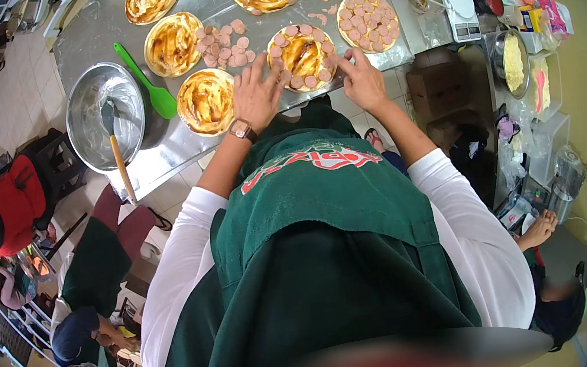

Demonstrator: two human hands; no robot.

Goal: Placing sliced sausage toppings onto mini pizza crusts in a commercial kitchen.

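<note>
A pizza base with sauce (301, 57) lies at the table's near edge, ringed with round sausage slices. My left hand (258, 90) rests at its left rim, fingers spread; whether a slice is under the fingertips cannot be told. At the right rim are the bent fingers of my right hand (360, 75), thumb and forefinger close to the edge slices. A loose pile of sausage slices (223, 46) lies beyond my left hand. Sauced bases without slices (205, 103) lie to the left, and a base covered in slices (368, 23) is at the right.
A steel bowl (79, 123) holding a wooden-handled spatula stands at the left, beside a green spatula (163, 101). More topped bases lie at the far side of the steel table (98, 33). A kitchen scale (460, 8) stands at the right. Other people are at both sides.
</note>
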